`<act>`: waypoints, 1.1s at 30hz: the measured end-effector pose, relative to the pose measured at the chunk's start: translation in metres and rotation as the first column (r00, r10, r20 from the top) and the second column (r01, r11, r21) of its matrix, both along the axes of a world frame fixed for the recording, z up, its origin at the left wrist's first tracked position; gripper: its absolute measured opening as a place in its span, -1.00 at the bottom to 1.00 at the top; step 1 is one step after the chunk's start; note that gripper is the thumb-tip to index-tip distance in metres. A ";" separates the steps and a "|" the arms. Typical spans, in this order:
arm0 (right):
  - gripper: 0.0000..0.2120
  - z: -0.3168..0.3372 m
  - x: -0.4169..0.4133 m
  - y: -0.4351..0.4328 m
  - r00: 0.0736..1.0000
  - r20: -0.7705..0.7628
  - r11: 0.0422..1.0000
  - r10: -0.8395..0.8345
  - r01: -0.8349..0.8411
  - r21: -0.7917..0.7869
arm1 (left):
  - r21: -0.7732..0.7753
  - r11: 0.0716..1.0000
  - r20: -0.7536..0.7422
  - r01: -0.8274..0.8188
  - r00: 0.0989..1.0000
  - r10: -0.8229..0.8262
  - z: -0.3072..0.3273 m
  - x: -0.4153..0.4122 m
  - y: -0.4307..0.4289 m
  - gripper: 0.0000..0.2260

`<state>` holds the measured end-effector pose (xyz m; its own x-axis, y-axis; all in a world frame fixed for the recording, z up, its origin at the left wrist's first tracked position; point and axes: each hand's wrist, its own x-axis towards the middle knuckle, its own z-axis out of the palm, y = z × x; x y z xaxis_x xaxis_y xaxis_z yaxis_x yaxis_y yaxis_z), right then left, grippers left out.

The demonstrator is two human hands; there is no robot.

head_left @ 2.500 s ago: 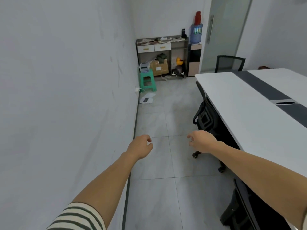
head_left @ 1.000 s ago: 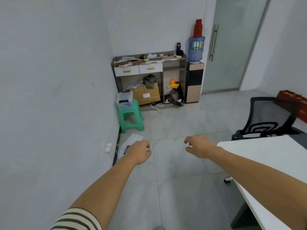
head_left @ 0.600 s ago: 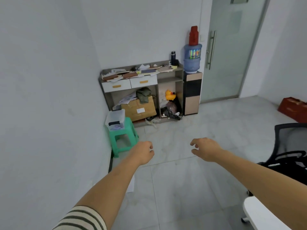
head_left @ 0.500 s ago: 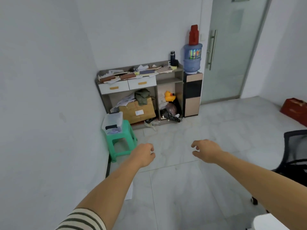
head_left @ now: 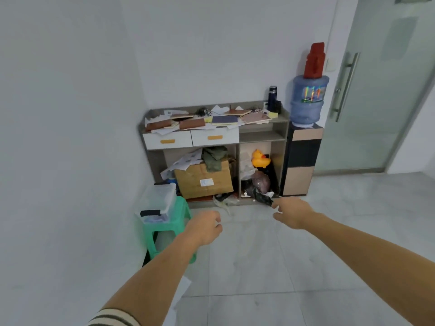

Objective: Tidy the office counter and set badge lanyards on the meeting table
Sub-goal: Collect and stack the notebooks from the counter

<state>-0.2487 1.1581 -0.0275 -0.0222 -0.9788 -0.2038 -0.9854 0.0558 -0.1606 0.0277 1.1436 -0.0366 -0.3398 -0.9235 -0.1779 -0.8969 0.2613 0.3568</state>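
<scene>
A low grey counter (head_left: 279, 118) with two white drawers stands against the far wall. Its top is littered with brown and dark blue notebooks (head_left: 191, 123), loose papers and a tangle of dark cord (head_left: 203, 111). No lanyard can be told apart from here. My left hand (head_left: 204, 228) and my right hand (head_left: 292, 214) are stretched out in front of me above the floor, well short of the counter. Their fingers hang loosely curled and hold nothing.
A green stool (head_left: 171, 228) carrying a clear lidded box (head_left: 159, 203) stands at the left wall. Under the counter sit a cardboard box (head_left: 204, 181), a yellow duck (head_left: 260, 159) and bags. A water dispenser (head_left: 306, 109) and a glass door (head_left: 381, 90) are to the right.
I have walked down the room past the meeting table and chairs, which have left the view. The counter is now close and larger. Both hands stay out in front, holding nothing.
</scene>
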 end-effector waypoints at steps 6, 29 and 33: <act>-0.66 -0.014 0.010 -0.148 0.990 -0.005 0.990 0.138 -0.138 -0.018 | 0.002 0.998 -0.010 -0.062 0.998 0.062 -0.012 -0.003 -0.145 -0.74; -0.66 -0.041 -0.096 -0.652 0.997 0.076 0.999 0.020 -0.017 -0.040 | 0.016 0.999 -0.042 0.033 0.999 -0.032 -0.021 -0.092 -0.666 -0.81; -0.65 -0.038 -0.114 -0.751 0.996 0.059 0.997 0.072 -0.069 -0.045 | 0.054 0.996 -0.131 -0.067 0.989 0.074 -0.020 -0.106 -0.741 -0.82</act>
<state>-0.3622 0.4071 -0.0659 0.0579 -0.9853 -0.1608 -0.9752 -0.0214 -0.2205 -0.0782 0.4026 -0.0567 -0.2981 -0.9371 -0.1818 -0.8563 0.1783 0.4847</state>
